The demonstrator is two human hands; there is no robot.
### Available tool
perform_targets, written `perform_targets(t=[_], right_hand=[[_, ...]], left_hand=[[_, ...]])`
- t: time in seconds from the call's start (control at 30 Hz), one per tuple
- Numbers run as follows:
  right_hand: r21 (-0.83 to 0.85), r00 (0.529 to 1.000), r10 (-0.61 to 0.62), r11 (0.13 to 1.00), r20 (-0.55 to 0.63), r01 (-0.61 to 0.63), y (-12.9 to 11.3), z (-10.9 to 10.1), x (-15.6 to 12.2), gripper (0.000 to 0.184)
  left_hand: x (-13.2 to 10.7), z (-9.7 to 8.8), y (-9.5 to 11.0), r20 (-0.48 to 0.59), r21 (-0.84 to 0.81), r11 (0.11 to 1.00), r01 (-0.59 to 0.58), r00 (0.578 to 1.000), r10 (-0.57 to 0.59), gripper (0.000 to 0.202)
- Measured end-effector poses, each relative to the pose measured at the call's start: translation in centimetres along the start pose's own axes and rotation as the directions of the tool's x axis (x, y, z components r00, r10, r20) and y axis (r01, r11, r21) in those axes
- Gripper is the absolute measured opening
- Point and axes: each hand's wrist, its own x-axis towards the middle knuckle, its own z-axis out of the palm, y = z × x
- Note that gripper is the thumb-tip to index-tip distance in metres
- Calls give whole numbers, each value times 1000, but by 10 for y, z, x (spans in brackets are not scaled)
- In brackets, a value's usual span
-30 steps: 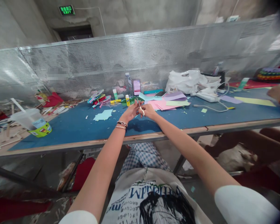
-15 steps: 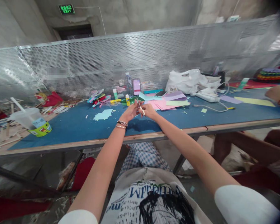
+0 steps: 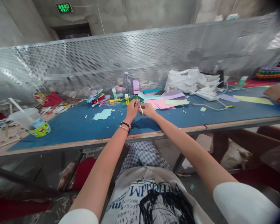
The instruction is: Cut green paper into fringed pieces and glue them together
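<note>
Scissors [image 3: 141, 109]: in the head view, they are held above the table [image 3: 79, 127], white handle toward the right, between the two hands.
Right grip [image 3: 148, 110]: closed around the scissors' handle.
Left grip [image 3: 132, 109]: its fingertips are brought together near the blades; whether anything is pinched there cannot be told.
Bracelets [image 3: 126, 125]: worn on the left wrist.
Yellow glue stick [image 3: 127, 100]: stood upright just beyond the left grip.
Light-blue paper [image 3: 102, 114]: laid flat, left of the hands.
Pink paper [image 3: 160, 104]: spread out beyond the right grip, with a phone [image 3: 160, 93] placed behind it.
Plastic cup [image 3: 40, 129]: set near the table's left end, a straw inserted.
</note>
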Motion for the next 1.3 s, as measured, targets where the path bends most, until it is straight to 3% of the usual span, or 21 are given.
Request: perform_targets(t=[0.13,0.53,0.67,0.8,1.03,1.3], right_hand=[[43,1000,2,999,30,-4,2,1,1,17],[37,999,-7,999,50,5,0,1,0,19],[43,999,-4,999,49,2,-3,0,-1,19],[90,997,6,996,73,-12,-2,1,0,17],[111,995,5,994,98,-16,0,1,1,17],[119,993,15,992,119,-30,-1,0,2,18]], left_hand=[[-4,-1,5,-20,93,992,-82,996,84,30],[-5,-6,6,89,181,981,-65,995,49,22],[-5,-5,2,37,157,984,-79,997,74,22],[-1,-3,-6,-3,168,978,-128,992,130,25],[5,-4,-18,44,334,910,-246,968,245,41],[7,-4,-20,33,333,913,-235,971,237,46]])
